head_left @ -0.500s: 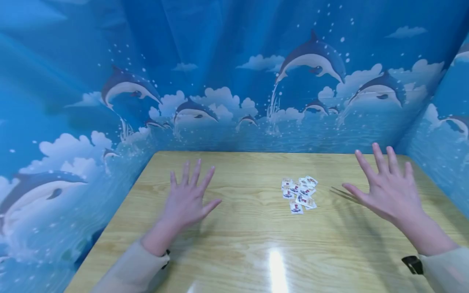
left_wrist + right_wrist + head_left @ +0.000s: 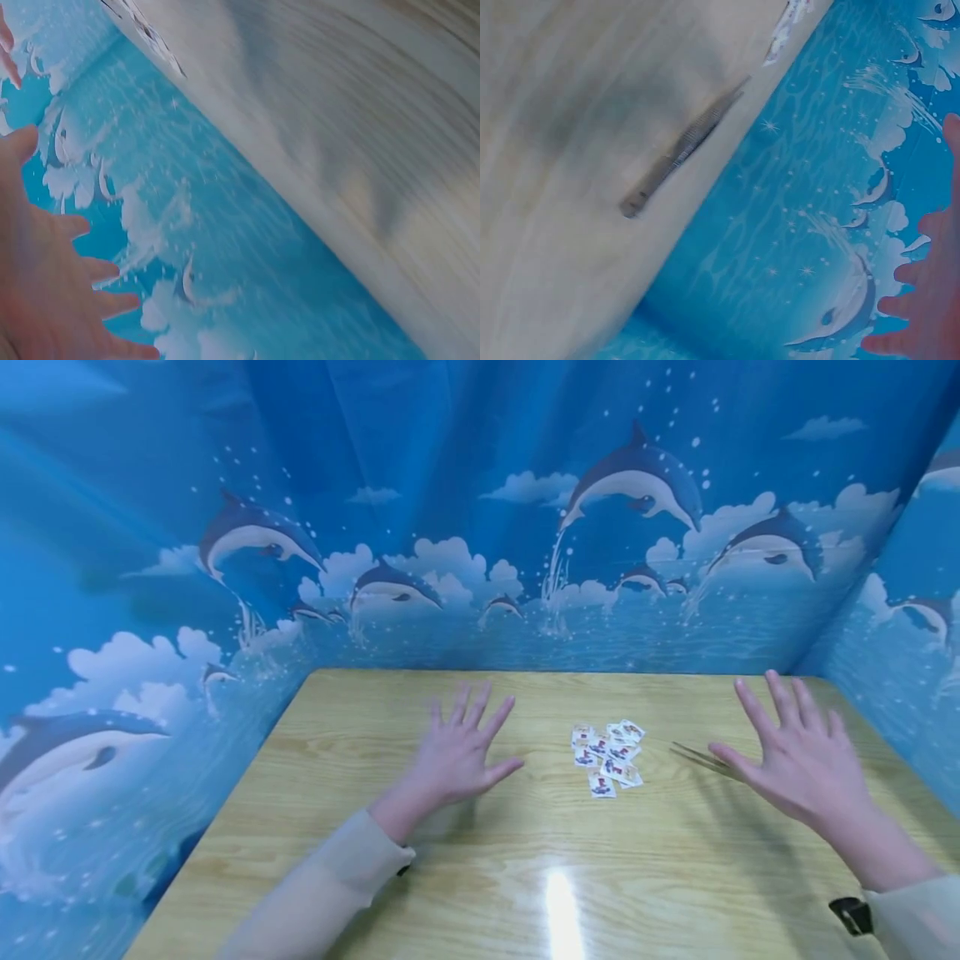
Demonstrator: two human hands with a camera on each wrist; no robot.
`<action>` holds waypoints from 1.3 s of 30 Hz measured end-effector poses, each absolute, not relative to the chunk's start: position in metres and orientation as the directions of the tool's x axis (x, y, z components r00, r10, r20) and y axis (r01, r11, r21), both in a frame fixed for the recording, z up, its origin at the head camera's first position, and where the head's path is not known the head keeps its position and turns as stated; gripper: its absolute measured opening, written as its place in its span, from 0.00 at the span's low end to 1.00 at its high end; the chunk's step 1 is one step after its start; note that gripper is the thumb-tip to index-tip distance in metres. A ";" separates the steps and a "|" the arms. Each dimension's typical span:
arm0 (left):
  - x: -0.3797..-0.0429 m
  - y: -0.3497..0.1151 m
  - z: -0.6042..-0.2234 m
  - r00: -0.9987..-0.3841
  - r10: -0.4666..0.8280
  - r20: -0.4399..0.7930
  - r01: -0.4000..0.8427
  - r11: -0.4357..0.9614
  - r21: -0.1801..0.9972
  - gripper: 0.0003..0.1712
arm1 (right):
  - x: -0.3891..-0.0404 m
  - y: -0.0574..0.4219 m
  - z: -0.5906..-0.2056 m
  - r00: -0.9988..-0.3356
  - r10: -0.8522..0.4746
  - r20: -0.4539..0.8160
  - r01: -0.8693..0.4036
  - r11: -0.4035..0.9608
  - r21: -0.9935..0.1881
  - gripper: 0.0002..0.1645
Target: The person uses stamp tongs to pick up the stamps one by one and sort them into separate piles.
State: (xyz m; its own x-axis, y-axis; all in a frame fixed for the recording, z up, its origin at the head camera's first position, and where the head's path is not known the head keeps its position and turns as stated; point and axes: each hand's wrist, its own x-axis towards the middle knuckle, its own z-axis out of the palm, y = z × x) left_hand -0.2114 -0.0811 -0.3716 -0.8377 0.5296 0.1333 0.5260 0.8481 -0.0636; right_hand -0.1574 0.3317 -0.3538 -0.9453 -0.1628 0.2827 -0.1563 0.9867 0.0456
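Note:
Several small white printed paper squares (image 2: 617, 752), with coloured pictures, lie in an overlapping pile on the wooden table. My left hand (image 2: 453, 756) hovers to the left of the pile, fingers straight and spread, holding nothing. Over the right side of the table my right hand (image 2: 806, 764) is held up the same way, also holding nothing. Beneath its thumb lie metal tweezers (image 2: 701, 757), partly hidden in the head view. The right wrist view shows the tweezers (image 2: 679, 154) whole, with ridged grips and tips toward the paper squares (image 2: 782, 34).
The light wooden table (image 2: 330, 877) carries a bright light reflection near its front. A blue curtain (image 2: 465, 635) printed with dolphins and clouds stands along the table's back, left and right sides.
My left hand has moved to the right, closer to the paper squares. The right hand has dropped slightly, its fingers still spread. The paper squares and tweezers lie as before.

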 end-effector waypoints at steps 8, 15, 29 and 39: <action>-0.213 -0.045 -0.385 -0.739 0.671 0.063 0.671 0.741 -0.020 0.47 | -0.156 0.341 -0.373 -0.959 -0.169 0.229 -0.184 0.982 -0.045 0.54; -0.215 -0.028 -0.402 -0.639 0.769 -0.005 0.768 0.639 0.026 0.46 | -0.159 0.352 -0.390 -0.971 -0.159 0.179 -0.185 0.974 -0.134 0.53; -0.222 -0.010 -0.416 -0.493 0.847 -0.200 0.839 0.523 0.148 0.44 | -0.171 0.382 -0.413 -0.985 -0.175 0.003 -0.166 0.927 -0.337 0.49; -0.222 -0.004 -0.419 -0.461 0.855 -0.237 0.862 0.495 0.111 0.44 | -0.179 0.387 -0.424 -0.970 -0.240 0.040 -0.237 0.893 -0.382 0.45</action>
State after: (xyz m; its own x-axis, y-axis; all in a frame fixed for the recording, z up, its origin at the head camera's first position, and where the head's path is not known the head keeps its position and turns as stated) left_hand -0.2215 -0.0039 -0.4190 -0.4612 0.8551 -0.2368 0.8616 0.4954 0.1106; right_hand -0.1790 0.3866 -0.4238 -0.9699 -0.2401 0.0400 -0.2369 0.8932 -0.3821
